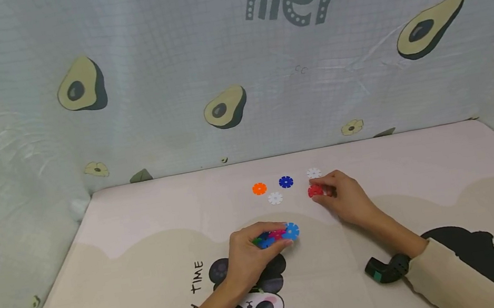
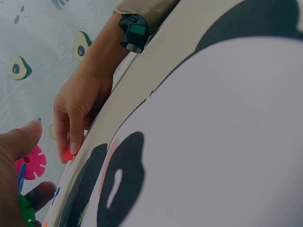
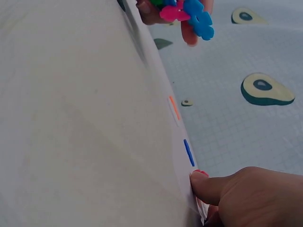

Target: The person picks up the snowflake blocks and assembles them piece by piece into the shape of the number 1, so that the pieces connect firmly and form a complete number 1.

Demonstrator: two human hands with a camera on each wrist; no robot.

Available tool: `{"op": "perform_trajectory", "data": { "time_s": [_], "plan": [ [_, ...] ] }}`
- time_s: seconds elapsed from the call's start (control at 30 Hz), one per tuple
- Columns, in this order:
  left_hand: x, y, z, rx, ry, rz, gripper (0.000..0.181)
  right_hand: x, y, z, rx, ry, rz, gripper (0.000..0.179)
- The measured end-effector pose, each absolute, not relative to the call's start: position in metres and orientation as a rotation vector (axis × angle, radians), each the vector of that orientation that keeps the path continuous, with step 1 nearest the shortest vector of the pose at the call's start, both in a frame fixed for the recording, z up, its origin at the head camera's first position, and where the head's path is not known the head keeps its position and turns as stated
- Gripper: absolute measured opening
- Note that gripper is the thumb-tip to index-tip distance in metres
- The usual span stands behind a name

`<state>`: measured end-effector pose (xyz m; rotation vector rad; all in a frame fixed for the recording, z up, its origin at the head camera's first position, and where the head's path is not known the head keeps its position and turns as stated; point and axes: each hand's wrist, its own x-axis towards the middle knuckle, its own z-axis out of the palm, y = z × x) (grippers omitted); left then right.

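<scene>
My left hand [image 1: 246, 254] grips a cluster of joined plastic snowflake discs above the table, between thumb and fingers. A light blue disc [image 1: 292, 230] sticks out at its right end. Pink [image 2: 33, 164] and green [image 2: 26, 210] discs of that cluster show in the left wrist view; the palm side is partly hidden by the hand. Farther back and to the right, my right hand [image 1: 350, 201] pinches a red snowflake disc [image 1: 314, 191] low over the table, thumb in front and fingertips behind. A white disc [image 1: 313, 172] lies just beyond those fingertips.
Left of the right hand, an orange disc [image 1: 259, 189], a dark blue disc [image 1: 286, 182] and another white disc [image 1: 275, 199] lie flat. The table [image 1: 141, 212] has a panda-print cover. Behind its far edge hangs an avocado-print curtain [image 1: 158, 71].
</scene>
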<state>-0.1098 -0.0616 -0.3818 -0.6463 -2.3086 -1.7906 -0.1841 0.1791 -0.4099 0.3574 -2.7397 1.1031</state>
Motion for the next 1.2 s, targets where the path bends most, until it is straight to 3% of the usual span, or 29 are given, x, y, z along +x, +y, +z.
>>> {"op": "perform_trajectory", "data": {
  "time_s": [0.43,0.87,1.2],
  "plan": [
    [-0.109,-0.061,-0.379,-0.520,-2.386,-1.774,0.025,-0.186,0.192,-0.406,0.402,-2.751,1.203,0.026],
    [-0.111,-0.061,-0.379,-0.426,-2.389,-1.728,0.023,-0.182,0.186,-0.392,0.421,-2.747,1.582,0.028],
    [-0.125,-0.066,-0.410,-0.392,-2.417,-1.712,0.024,-0.174,0.177,-0.385,0.571,-2.670,1.838,0.027]
  ]
}}
